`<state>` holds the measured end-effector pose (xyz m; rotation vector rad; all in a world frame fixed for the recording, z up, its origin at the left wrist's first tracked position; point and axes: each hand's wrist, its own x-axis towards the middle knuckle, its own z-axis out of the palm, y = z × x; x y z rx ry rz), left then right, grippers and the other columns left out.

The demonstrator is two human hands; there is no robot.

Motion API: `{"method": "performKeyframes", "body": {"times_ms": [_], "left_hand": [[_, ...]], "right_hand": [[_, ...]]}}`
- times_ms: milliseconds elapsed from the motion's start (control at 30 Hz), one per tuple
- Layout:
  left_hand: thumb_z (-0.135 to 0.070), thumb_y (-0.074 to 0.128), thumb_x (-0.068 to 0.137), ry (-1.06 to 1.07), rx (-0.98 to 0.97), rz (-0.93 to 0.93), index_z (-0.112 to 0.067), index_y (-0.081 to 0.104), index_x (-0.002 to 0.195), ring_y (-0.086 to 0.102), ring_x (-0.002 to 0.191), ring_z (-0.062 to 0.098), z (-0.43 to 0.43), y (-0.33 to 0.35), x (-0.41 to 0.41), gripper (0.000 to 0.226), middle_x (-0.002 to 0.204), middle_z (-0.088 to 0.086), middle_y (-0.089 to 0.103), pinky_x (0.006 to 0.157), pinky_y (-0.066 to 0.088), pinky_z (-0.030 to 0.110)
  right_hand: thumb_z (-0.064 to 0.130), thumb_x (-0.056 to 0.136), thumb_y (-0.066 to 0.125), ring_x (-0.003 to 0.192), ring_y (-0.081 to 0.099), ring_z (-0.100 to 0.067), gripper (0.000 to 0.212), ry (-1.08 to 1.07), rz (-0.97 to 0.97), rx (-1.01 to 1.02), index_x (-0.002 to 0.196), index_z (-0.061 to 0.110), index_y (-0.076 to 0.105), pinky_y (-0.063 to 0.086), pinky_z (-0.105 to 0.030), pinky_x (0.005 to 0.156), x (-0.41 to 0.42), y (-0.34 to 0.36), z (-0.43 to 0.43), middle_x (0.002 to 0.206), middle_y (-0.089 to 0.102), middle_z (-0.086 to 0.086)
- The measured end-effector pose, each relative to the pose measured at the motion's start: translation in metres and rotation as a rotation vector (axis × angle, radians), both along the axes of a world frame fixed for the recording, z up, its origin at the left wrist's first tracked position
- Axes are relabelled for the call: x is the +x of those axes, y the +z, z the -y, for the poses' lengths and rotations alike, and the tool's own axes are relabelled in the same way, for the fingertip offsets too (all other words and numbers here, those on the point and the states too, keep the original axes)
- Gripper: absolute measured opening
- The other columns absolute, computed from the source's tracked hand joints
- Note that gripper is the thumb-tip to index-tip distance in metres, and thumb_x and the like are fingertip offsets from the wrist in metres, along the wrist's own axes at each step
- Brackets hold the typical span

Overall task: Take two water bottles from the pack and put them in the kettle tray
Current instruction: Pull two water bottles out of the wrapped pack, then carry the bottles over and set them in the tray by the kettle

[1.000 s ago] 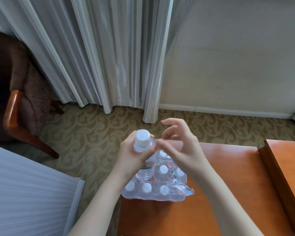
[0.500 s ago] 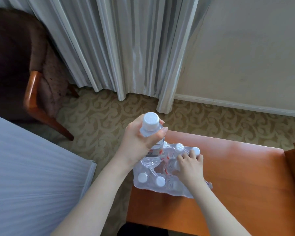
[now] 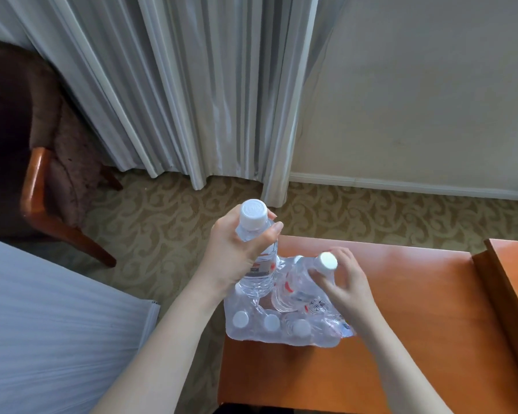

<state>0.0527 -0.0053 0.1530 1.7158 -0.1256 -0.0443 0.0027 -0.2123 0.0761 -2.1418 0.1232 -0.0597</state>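
Observation:
A shrink-wrapped pack of water bottles (image 3: 281, 327) with white caps lies at the left end of the orange wooden table (image 3: 416, 324). My left hand (image 3: 237, 252) grips one clear bottle (image 3: 256, 234) by its shoulder and holds it upright above the pack's left side. My right hand (image 3: 346, 282) is closed around the neck of a second bottle (image 3: 299, 286), which is tilted and partly out of the torn wrap. The kettle tray is not in view.
A raised wooden ledge (image 3: 503, 288) runs along the table's right side. A white bed (image 3: 42, 339) fills the lower left. A brown armchair (image 3: 42, 162) stands at the left. Grey curtains (image 3: 192, 85) and a beige wall lie beyond the patterned carpet.
My right hand went down onto the pack and has now drawn a second bottle partly up out of the wrap. My left hand keeps the first bottle raised.

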Motion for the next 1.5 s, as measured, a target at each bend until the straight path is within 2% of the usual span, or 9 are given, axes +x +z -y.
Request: {"method": "performKeyframes", "body": {"times_ms": [133,367,467,700,833,933,1233,1400,1500], "left_hand": [[-0.017,0.071,0.082,-0.020,-0.002,0.043,-0.007,0.065,0.083,0.059,0.070,0.003,0.005,0.020,0.002,0.012,0.078,-0.004,0.065,0.064,0.048,0.012],[-0.037,0.068,0.080,-0.025,0.037,0.147,-0.009,0.061,0.077,0.060,0.072,0.027,0.018,0.064,0.002,0.029,0.073,0.009,0.064,0.068,0.051,0.039],[-0.037,0.069,0.082,-0.073,0.054,0.211,-0.012,0.060,0.074,0.060,0.069,0.024,0.030,0.083,0.005,0.028,0.069,0.007,0.062,0.064,0.051,0.034],[-0.044,0.065,0.078,-0.240,0.005,0.242,-0.005,0.061,0.081,0.063,0.072,0.026,0.079,0.124,0.009,0.039,0.079,0.017,0.066,0.066,0.053,0.039],[-0.045,0.064,0.077,-0.387,-0.045,0.281,-0.002,0.062,0.083,0.059,0.067,0.014,0.128,0.146,-0.010,0.043,0.085,0.019,0.068,0.061,0.047,0.020],[-0.045,0.063,0.077,-0.505,-0.054,0.309,0.002,0.061,0.084,0.060,0.070,0.023,0.172,0.159,-0.035,0.047,0.086,0.024,0.067,0.064,0.047,0.028],[-0.045,0.064,0.077,-0.766,-0.080,0.360,-0.001,0.064,0.081,0.057,0.064,0.012,0.328,0.192,-0.166,0.045,0.082,0.023,0.067,0.062,0.047,0.028],[-0.038,0.067,0.082,-0.897,-0.110,0.366,-0.004,0.066,0.080,0.061,0.063,0.010,0.421,0.204,-0.269,0.034,0.077,0.015,0.071,0.063,0.051,0.028],[-0.036,0.067,0.084,-1.009,-0.129,0.374,-0.007,0.067,0.083,0.065,0.065,0.011,0.477,0.213,-0.330,0.029,0.074,0.007,0.072,0.065,0.053,0.029]], "right_hand": [[0.036,0.086,0.060,0.087,0.060,-0.016,0.011,0.030,0.102,0.263,0.096,0.033,0.058,0.046,-0.031,0.078,0.005,0.084,0.000,0.099,0.067,-0.006],[0.035,0.086,0.055,0.088,0.063,-0.020,0.020,0.000,0.279,0.108,0.098,0.019,0.054,0.051,-0.045,0.079,-0.002,0.172,-0.001,0.092,0.068,0.009],[0.035,0.087,0.055,0.078,0.061,-0.008,0.020,-0.050,0.301,0.028,0.095,0.017,0.052,0.050,-0.032,0.072,-0.013,0.190,0.007,0.083,0.066,0.019],[0.041,0.089,0.053,0.082,0.061,-0.019,0.030,-0.206,0.320,-0.045,0.094,0.012,0.051,0.049,-0.028,0.069,-0.053,0.224,0.043,0.089,0.065,-0.010],[0.042,0.087,0.054,0.089,0.059,-0.033,0.040,-0.333,0.344,0.003,0.097,0.004,0.049,0.049,-0.047,0.079,-0.090,0.243,0.079,0.095,0.063,-0.023],[0.043,0.085,0.052,0.086,0.061,-0.033,0.040,-0.419,0.384,-0.018,0.097,0.005,0.048,0.050,-0.052,0.079,-0.123,0.257,0.111,0.093,0.063,-0.022],[0.045,0.085,0.052,0.079,0.062,-0.015,0.040,-0.608,0.470,-0.088,0.100,0.008,0.050,0.049,-0.015,0.063,-0.285,0.293,0.227,0.088,0.063,-0.013],[0.041,0.087,0.052,0.089,0.063,-0.016,0.042,-0.710,0.442,-0.153,0.109,0.005,0.050,0.048,-0.019,0.074,-0.397,0.306,0.296,0.097,0.066,-0.011],[0.038,0.090,0.051,0.085,0.061,0.002,0.018,-0.795,0.434,-0.217,0.103,0.026,0.049,0.047,-0.013,0.073,-0.464,0.313,0.335,0.091,0.062,0.009]]}}
